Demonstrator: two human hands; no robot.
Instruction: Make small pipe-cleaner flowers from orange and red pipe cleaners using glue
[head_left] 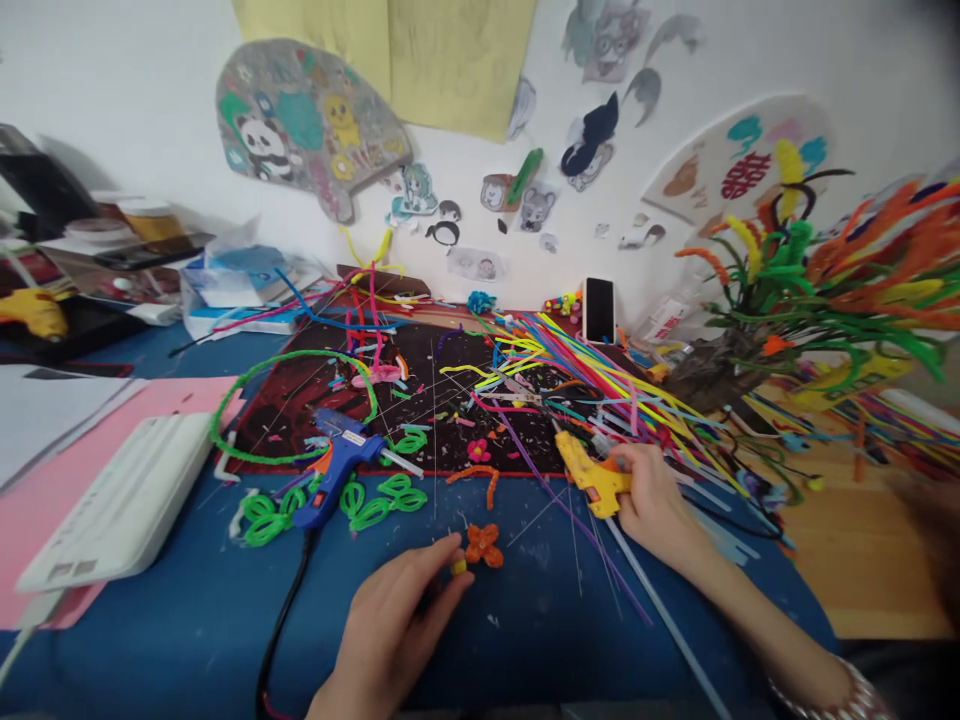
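Observation:
Near the front of the blue table [202,600], my left hand [397,610] pinches a small yellow piece [458,566] between thumb and forefinger; its exact kind is too small to make out. Just right of those fingertips is an orange pipe-cleaner flower [484,546]; I cannot tell whether they touch it. My right hand [656,495] grips a yellow hot glue gun [592,475], nozzle tilted up and left over the dark mat's edge. A long translucent glue stick [660,610] runs out of its back. A bent orange pipe cleaner [480,475] lies between the hands.
A blue glue gun [337,470] with a black cord lies left, among green looped pipe cleaners [382,502] and a green ring [219,420]. Loose pipe cleaners [600,370] cover the dark mat [420,350]. A white power strip [124,500] sits far left, a phone [598,310] at the wall.

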